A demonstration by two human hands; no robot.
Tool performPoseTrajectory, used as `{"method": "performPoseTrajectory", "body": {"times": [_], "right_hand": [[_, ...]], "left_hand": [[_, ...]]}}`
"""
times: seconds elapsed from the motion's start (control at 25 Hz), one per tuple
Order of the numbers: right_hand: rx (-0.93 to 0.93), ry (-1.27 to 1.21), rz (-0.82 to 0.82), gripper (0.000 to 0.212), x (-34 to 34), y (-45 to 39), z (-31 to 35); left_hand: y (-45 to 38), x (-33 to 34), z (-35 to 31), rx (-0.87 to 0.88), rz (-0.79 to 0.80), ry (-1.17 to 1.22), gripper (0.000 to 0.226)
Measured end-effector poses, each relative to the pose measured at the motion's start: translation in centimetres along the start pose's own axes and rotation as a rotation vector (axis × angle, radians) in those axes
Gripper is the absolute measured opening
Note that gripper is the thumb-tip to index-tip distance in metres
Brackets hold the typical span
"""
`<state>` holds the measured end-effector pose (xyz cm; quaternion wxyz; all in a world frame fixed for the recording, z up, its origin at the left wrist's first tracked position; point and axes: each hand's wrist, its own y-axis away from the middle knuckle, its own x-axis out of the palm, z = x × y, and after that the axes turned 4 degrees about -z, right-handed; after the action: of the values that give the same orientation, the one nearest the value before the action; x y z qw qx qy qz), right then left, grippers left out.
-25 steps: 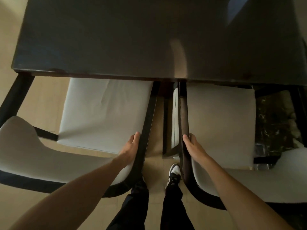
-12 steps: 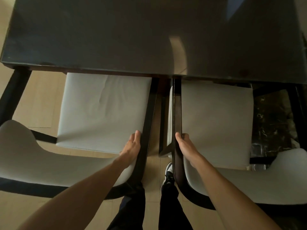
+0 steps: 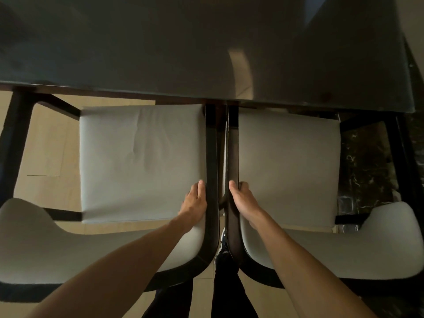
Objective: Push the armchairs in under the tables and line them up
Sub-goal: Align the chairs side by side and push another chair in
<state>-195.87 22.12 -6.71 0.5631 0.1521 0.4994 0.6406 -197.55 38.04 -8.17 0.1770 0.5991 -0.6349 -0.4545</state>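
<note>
Two armchairs with dark frames and pale cushions stand side by side at the near edge of a dark glossy table (image 3: 206,53). The left armchair (image 3: 137,161) and the right armchair (image 3: 289,166) have their inner arms almost touching, front ends under the tabletop. My left hand (image 3: 195,200) grips the left chair's right arm, fingers on the inside. My right hand (image 3: 242,198) grips the right chair's left arm, fingers curled over the inside. Both curved backrests sit close below me.
Pale wood floor (image 3: 48,145) shows on the left, dark marbled floor (image 3: 364,166) on the right. A black table leg (image 3: 13,138) stands at far left. My legs and a shoe (image 3: 223,246) are between the two backrests.
The right armchair has slid left until its arm nearly meets the left chair's arm; the gap between them has closed. Both hands kept their grips.
</note>
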Motion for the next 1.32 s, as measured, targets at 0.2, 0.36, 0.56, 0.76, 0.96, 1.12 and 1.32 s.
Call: {"method": "performPoseTrajectory", "body": {"times": [0.2, 0.36, 0.56, 0.76, 0.96, 1.12, 1.32], "right_hand": [[-0.016, 0.099, 0.070, 0.066, -1.2, 0.4, 0.7], [-0.094, 0.098, 0.001, 0.075, -2.0, -0.1, 4.2], [-0.195, 0.019, -0.067, 0.063, -2.8, -3.2, 7.9], [-0.160, 0.003, -0.049, 0.061, -5.3, -7.1, 10.8], [-0.130, -0.209, -0.117, 0.055, -4.5, -8.4, 11.5], [-0.173, -0.191, -0.105, 0.057, -3.7, -8.6, 11.1], [-0.235, -0.127, -0.077, 0.057, -2.1, -8.6, 11.7]], "left_hand": [[0.3, -0.5, -0.4, 0.039, 0.019, -0.019, 0.059], [-0.8, -1.7, -1.6, 0.142, 0.079, -0.010, 0.053], [-4.2, -3.8, -5.8, 0.190, 0.060, 0.040, 0.056], [-6.6, -4.6, -9.4, 0.210, 0.098, 0.104, 0.059], [-9.3, -4.6, -10.6, 0.224, 0.116, 0.096, 0.062], [-10.2, -4.8, -9.7, 0.284, 0.113, 0.053, 0.064], [-10.5, -4.9, -9.4, 0.297, 0.107, 0.036, 0.063]]}}
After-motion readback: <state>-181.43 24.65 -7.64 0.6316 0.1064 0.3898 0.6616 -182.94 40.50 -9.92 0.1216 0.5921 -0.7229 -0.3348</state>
